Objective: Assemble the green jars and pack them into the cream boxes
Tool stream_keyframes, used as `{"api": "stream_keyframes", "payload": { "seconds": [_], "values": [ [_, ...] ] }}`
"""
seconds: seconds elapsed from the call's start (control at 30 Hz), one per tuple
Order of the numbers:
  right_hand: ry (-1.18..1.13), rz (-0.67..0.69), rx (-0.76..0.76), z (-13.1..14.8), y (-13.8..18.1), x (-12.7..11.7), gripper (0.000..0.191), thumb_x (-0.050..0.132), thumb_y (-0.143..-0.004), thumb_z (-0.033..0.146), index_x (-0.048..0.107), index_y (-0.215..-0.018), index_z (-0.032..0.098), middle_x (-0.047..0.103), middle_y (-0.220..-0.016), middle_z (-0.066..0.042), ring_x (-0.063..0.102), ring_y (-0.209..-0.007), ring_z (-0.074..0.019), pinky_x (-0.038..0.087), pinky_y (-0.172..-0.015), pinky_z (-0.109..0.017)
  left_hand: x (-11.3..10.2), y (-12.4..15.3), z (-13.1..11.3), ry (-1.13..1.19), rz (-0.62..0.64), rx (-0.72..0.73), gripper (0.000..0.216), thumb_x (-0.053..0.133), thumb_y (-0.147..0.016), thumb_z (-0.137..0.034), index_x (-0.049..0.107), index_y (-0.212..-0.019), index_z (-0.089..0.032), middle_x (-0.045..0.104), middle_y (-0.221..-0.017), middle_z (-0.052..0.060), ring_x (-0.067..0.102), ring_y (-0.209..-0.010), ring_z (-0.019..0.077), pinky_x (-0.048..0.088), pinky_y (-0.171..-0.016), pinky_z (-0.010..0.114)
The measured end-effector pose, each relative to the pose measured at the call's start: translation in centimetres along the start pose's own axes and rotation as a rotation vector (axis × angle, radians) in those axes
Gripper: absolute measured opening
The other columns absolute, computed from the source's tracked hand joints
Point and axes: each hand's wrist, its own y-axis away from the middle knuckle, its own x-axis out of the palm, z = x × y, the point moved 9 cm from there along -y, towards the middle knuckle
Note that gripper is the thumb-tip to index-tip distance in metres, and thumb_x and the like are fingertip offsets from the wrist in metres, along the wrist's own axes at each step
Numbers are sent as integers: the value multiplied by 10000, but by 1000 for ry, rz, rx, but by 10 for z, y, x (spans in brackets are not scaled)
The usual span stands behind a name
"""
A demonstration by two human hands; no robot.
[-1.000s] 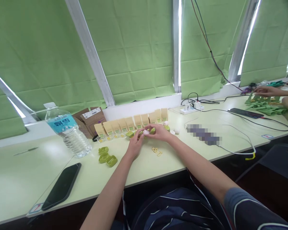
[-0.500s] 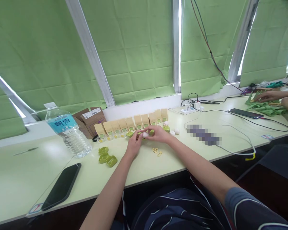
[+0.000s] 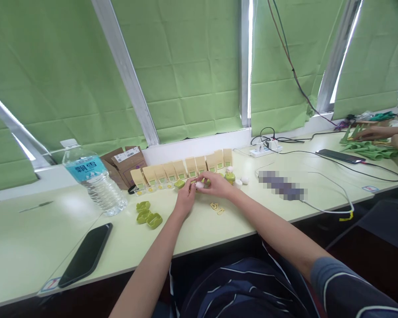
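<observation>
A small white rounded piece [image 3: 200, 185] sits between my two hands, just above the table. My left hand [image 3: 186, 194] pinches it from the left with thumb and fingers. From the right, the fingers of my right hand [image 3: 215, 184] close on the same piece. Green pieces [image 3: 179, 183] lie close behind my hands, partly hidden by them. Thin yellow pieces [image 3: 216, 208] rest on the table below my right hand. Several hollow green pieces [image 3: 148, 215] are grouped left of my left hand. A green piece [image 3: 230, 177] and white round pieces [image 3: 241, 181] stand right of my right hand.
A row of tan cards [image 3: 185, 168] stands along the back. To the left are a water bottle [image 3: 94, 179], a cardboard box [image 3: 128, 165] and a black phone [image 3: 86, 255]. A power strip [image 3: 265, 150] with cables is at back right. Another person's hands [image 3: 374, 132] handle green pieces far right.
Both hands stay on the white piece, with only a slight shift of the fingers. The view has moved very slightly. Otherwise the table looks the same.
</observation>
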Motion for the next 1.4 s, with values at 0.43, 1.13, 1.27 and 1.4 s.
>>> {"api": "stream_keyframes", "payload": {
  "seconds": [0.43, 1.13, 1.27, 1.4],
  "values": [
    [35, -6, 1, 4, -1, -1, 245, 710, -795, 343, 652, -1001, 222, 669, -962, -33, 606, -744, -138, 459, -690, -258, 2, 0, -4, -16, 6, 9, 323, 353, -982, -331, 614, -1127, -209, 719, -1020, 52, 652, -900, 198, 484, -811, 326],
    [74, -25, -33, 4, -2, 2, 145, 720, -734, 229, 683, -864, 176, 611, -776, -3, 528, -706, -120, 371, -651, -227, 7, 2, -4, -90, 29, -49, 339, 322, -977, -316, 615, -1098, -194, 717, -993, 69, 642, -885, 214, 451, -824, 336],
    [71, -18, -9, 2, -2, 2, 153, 734, -735, 241, 692, -868, 178, 624, -806, -7, 520, -670, -107, 379, -643, -223, 7, 2, -3, -48, 35, -54, 342, 327, -981, -335, 623, -1089, -203, 716, -989, 54, 639, -882, 204, 446, -827, 327],
    [86, -33, 10, 2, -1, 1, 154, 742, -733, 258, 700, -860, 181, 647, -833, -12, 519, -639, -97, 383, -635, -220, 5, 2, 0, 6, 35, -77, 339, 345, -976, -342, 637, -1088, -213, 714, -1002, 42, 635, -897, 195, 447, -844, 319]
  ]
}}
